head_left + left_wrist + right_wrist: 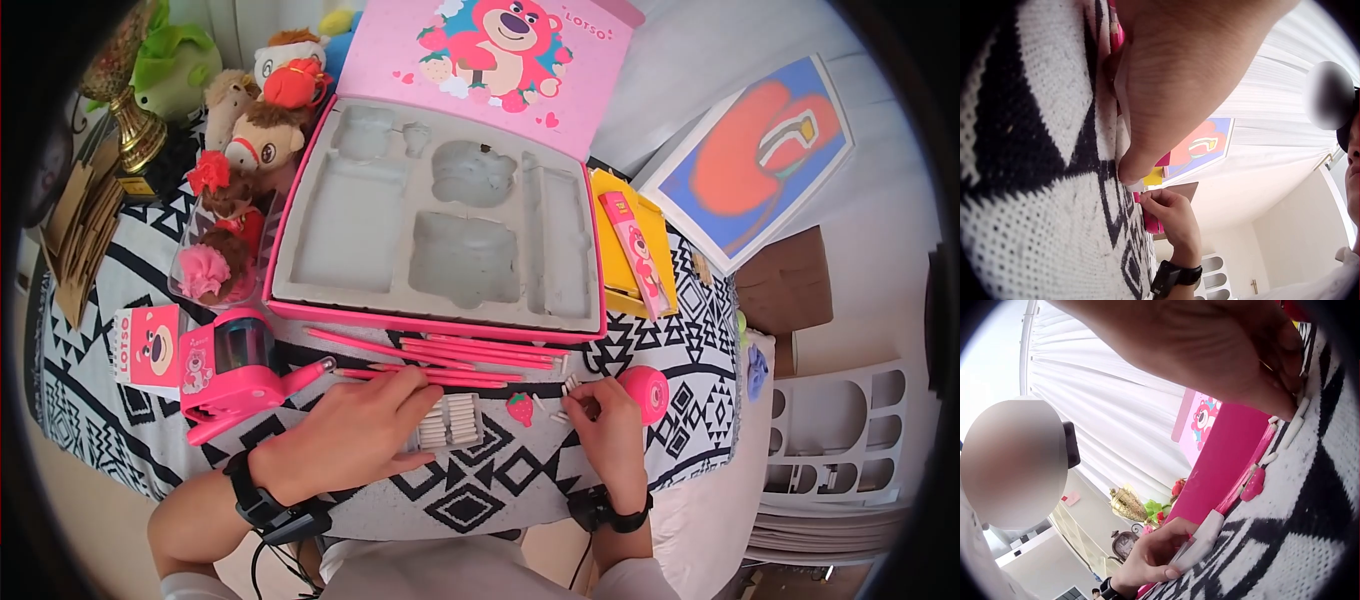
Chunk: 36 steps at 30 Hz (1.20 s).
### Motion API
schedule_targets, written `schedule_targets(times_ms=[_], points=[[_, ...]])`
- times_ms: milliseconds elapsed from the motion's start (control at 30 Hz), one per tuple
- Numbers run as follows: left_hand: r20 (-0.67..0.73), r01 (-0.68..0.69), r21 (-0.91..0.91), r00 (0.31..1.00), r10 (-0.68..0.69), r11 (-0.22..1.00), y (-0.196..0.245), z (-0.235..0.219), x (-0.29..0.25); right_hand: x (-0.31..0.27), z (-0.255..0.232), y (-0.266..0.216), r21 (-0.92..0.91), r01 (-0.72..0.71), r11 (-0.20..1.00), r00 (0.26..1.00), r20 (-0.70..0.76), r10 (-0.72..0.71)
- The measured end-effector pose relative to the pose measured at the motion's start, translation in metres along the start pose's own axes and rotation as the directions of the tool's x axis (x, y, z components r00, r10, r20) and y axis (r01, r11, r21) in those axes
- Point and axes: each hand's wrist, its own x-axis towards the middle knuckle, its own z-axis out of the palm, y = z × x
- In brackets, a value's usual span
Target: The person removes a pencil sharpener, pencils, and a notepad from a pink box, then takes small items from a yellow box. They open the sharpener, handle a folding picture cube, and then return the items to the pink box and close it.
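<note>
My left hand (350, 430) grips a clear plastic case (478, 440) packed with rows of short white sticks (462, 418). Its thumb lies along the near side and its fingers are on the far side, as the right wrist view also shows. To the right of the case, the curled fingers of my right hand (607, 425) pinch at small white sticks (571, 383) close over the cloth. Other white sticks (1296, 432) lie loose by those fingertips. A strawberry-shaped pink piece (520, 408) rests between the two hands.
Pink pencils (480, 350) lie before an open pink box (440, 322) with a grey moulded insert. A pink sharpener (235, 375) and small notepad (150, 345) stand left. A round pink item (645, 393) is beside my right hand. Plush toys (265, 140) and a trophy (135, 135) stand back left.
</note>
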Motion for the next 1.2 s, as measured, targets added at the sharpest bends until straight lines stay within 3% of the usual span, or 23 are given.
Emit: schedule_targets(times_ms=[233,300,333,367,433,467,667,1200], points=[[-0.004,-0.003,0.018,1.000,0.003,1.000,-0.001,0.001,-0.002,0.003,-0.007,-0.028,-0.005,0.097,0.995,0.995,0.018,-0.097],[-0.023,-0.033,0.014,0.999,0.034,0.999,-0.001,0.001,-0.001,0.006,-0.007,-0.043,0.141,0.406,0.903,0.893,0.147,-0.425],[-0.021,-0.033,0.015,0.999,0.033,0.999,0.000,0.000,-0.001,0.006,-0.003,-0.046,0.168,0.484,0.859,0.843,0.171,-0.509],[-0.010,-0.015,0.020,1.000,0.015,1.000,0.000,0.000,-0.001,0.007,0.000,-0.051,0.169,0.485,0.858,0.843,0.170,-0.511],[0.001,0.008,0.028,1.000,-0.008,1.000,0.000,0.000,-0.002,0.010,0.005,-0.062,0.228,0.619,0.752,0.696,0.283,-0.659],[-0.012,-0.002,0.024,1.000,0.003,1.000,-0.001,0.001,-0.002,0.010,0.009,-0.063,0.190,0.657,0.729,0.673,0.288,-0.681],[-0.023,-0.009,0.023,1.000,0.009,1.000,-0.001,0.003,-0.003,0.014,0.013,-0.069,0.172,0.654,0.737,0.629,0.419,-0.655],[-0.003,-0.007,0.019,1.000,0.007,1.000,-0.001,0.002,-0.002,0.015,0.012,-0.078,0.158,0.644,0.749,0.665,0.369,-0.649]])
